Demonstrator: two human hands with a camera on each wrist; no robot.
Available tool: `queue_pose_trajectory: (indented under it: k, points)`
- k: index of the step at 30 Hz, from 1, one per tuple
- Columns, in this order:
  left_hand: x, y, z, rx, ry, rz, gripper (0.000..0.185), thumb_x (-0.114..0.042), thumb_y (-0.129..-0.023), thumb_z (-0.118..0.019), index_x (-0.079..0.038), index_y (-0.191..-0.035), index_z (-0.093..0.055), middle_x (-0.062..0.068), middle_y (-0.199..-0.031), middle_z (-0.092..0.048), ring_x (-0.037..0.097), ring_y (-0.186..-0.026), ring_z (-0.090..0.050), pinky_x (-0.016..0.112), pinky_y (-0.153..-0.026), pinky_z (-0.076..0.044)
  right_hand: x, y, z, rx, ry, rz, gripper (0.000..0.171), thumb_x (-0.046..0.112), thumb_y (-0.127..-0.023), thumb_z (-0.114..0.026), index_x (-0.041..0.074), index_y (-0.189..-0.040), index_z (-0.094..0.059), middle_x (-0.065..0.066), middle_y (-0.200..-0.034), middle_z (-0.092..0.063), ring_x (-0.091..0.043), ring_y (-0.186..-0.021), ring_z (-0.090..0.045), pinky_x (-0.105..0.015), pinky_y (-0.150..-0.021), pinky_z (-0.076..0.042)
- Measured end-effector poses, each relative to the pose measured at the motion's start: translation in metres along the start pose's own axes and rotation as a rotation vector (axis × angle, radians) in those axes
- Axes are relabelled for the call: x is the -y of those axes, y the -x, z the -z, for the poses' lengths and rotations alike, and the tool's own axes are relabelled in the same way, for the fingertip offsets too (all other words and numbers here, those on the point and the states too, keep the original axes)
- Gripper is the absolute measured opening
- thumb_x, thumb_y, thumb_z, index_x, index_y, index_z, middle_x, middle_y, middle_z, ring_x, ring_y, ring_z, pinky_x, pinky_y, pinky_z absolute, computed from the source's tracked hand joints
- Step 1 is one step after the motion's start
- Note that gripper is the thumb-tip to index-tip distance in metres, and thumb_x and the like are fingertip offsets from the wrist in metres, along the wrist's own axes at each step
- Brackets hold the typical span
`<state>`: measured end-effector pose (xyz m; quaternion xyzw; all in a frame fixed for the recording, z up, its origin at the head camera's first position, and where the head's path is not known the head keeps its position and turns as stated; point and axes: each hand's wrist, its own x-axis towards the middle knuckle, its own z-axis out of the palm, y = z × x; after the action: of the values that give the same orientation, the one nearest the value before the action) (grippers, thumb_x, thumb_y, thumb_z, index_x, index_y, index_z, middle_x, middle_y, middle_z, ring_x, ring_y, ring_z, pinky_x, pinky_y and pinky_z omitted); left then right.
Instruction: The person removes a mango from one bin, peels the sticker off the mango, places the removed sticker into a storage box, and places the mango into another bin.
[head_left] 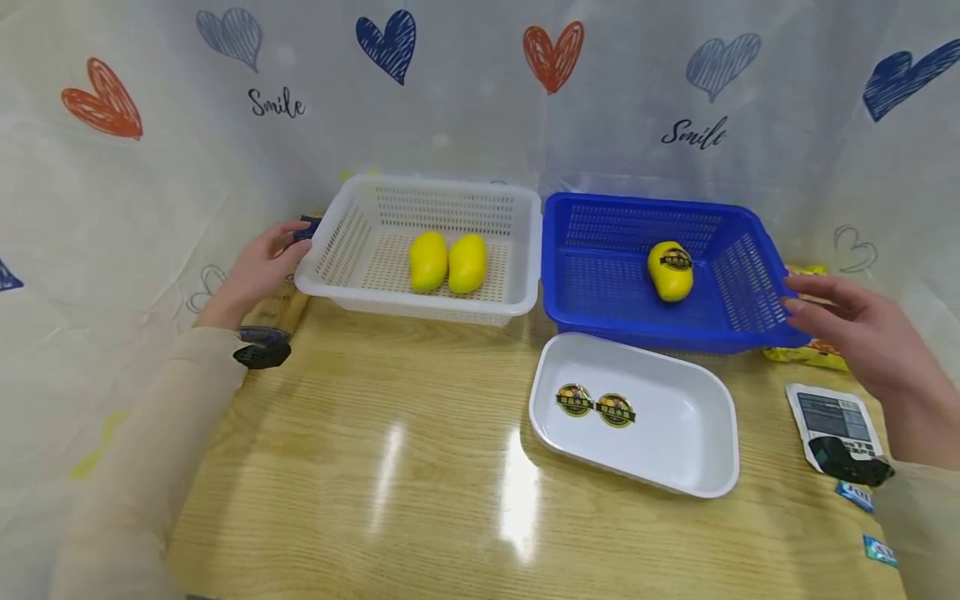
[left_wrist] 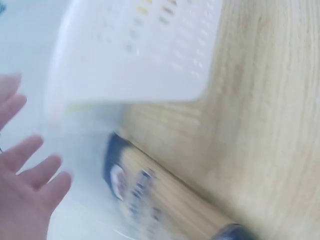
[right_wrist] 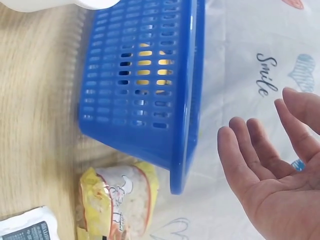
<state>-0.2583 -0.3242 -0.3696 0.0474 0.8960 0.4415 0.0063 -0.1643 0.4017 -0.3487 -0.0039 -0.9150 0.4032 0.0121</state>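
My left hand [head_left: 267, 265] is at the left end of a white plastic basket [head_left: 420, 308], its fingers loosely spread and holding nothing; the left wrist view shows them apart from the basket's wall. Two yellow mangoes [head_left: 428, 262] lie side by side in that basket. On the other side, my right hand [head_left: 862, 325] is beside the right rim of a blue basket [head_left: 615, 287]. In the right wrist view its fingers are relaxed, with a gap to the rim. A third mango [head_left: 671, 279], bearing a black and gold sticker, lies in the blue basket.
A white tray [head_left: 675, 421] with two round stickers [head_left: 574, 400] stands before the blue basket. Behind my left hand lies a long pack [left_wrist: 165, 192]. At the right are a yellow snack bag [right_wrist: 117, 200], a white pouch [head_left: 836, 417] and small blue packets [head_left: 879, 551].
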Motion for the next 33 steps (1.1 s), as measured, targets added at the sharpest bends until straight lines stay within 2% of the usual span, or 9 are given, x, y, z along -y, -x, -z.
queue_pose_trajectory:
  k: [2, 5, 7, 13, 19, 24, 29, 33]
  points:
    - [-0.011, -0.002, -0.001, -0.047, -0.065, -0.048, 0.058, -0.041, -0.102, -0.048, -0.011, -0.149, -0.037, 0.013, -0.160, -0.022, 0.035, -0.146, -0.018, 0.058, -0.114, -0.020, -0.001, -0.001, 0.000, 0.011, -0.018, -0.005, 0.041, 0.035, -0.100, -0.055, 0.023, -0.138, -0.051, 0.027, -0.116, -0.049, 0.015, -0.087, -0.054, -0.013, -0.065, -0.042]
    - [-0.029, -0.004, -0.009, -0.075, -0.134, -0.133, 0.053, -0.035, -0.102, -0.050, -0.006, -0.146, -0.042, 0.014, -0.158, -0.026, 0.037, -0.144, -0.024, 0.059, -0.112, -0.023, -0.002, -0.002, 0.000, 0.020, -0.027, -0.010, 0.039, 0.035, -0.100, -0.056, 0.023, -0.137, -0.051, 0.025, -0.120, -0.049, 0.015, -0.087, -0.055, -0.016, -0.065, -0.042]
    - [-0.040, -0.005, -0.016, -0.063, -0.160, -0.193, 0.050, -0.030, -0.102, -0.051, -0.003, -0.144, -0.044, 0.016, -0.157, -0.028, 0.037, -0.142, -0.027, 0.057, -0.112, -0.026, -0.002, -0.003, -0.001, 0.021, -0.016, -0.020, 0.042, 0.037, -0.099, -0.056, 0.023, -0.138, -0.051, 0.024, -0.123, -0.047, 0.015, -0.088, -0.054, -0.016, -0.066, -0.041]
    - [-0.070, -0.005, -0.045, 0.042, -0.183, -0.297, 0.050, -0.030, -0.103, -0.051, -0.006, -0.146, -0.042, 0.012, -0.157, -0.029, 0.030, -0.144, -0.026, 0.049, -0.114, -0.025, -0.004, -0.005, -0.006, 0.023, -0.051, -0.067, 0.049, 0.039, -0.098, -0.057, 0.019, -0.141, -0.049, 0.023, -0.117, -0.051, 0.015, -0.091, -0.052, -0.010, -0.071, -0.041]
    - [-0.094, -0.004, -0.072, 0.107, -0.163, -0.398, 0.047, -0.026, -0.102, -0.055, -0.005, -0.143, -0.046, 0.013, -0.154, -0.035, 0.029, -0.141, -0.032, 0.050, -0.113, -0.028, -0.007, -0.006, -0.008, 0.062, -0.106, -0.023, 0.047, 0.034, -0.100, -0.055, 0.015, -0.142, -0.048, 0.029, -0.111, -0.054, 0.014, -0.096, -0.055, -0.005, -0.074, -0.041]
    - [-0.110, -0.001, -0.098, 0.160, -0.187, -0.464, 0.044, -0.023, -0.100, -0.057, -0.007, -0.140, -0.050, 0.011, -0.150, -0.041, 0.028, -0.139, -0.036, 0.048, -0.110, -0.034, -0.008, -0.009, -0.010, 0.071, -0.126, -0.033, 0.047, 0.035, -0.100, -0.055, 0.016, -0.143, -0.048, 0.030, -0.111, -0.055, 0.013, -0.098, -0.055, -0.005, -0.076, -0.041]
    - [-0.127, -0.002, -0.130, 0.238, -0.184, -0.513, 0.045, -0.025, -0.100, -0.058, -0.008, -0.141, -0.049, 0.008, -0.150, -0.043, 0.025, -0.138, -0.037, 0.045, -0.109, -0.035, -0.012, -0.009, -0.010, 0.030, -0.161, -0.056, 0.045, 0.034, -0.099, -0.056, 0.018, -0.141, -0.050, 0.030, -0.109, -0.057, 0.011, -0.096, -0.057, -0.006, -0.076, -0.040]
    - [-0.142, -0.006, -0.153, 0.294, -0.198, -0.568, 0.045, -0.028, -0.100, -0.057, -0.008, -0.140, -0.049, 0.007, -0.149, -0.044, 0.022, -0.138, -0.039, 0.041, -0.110, -0.034, -0.019, -0.008, -0.009, -0.064, -0.112, -0.165, 0.053, 0.046, -0.097, -0.056, 0.021, -0.143, -0.050, 0.024, -0.109, -0.055, 0.004, -0.093, -0.054, -0.013, -0.073, -0.040]
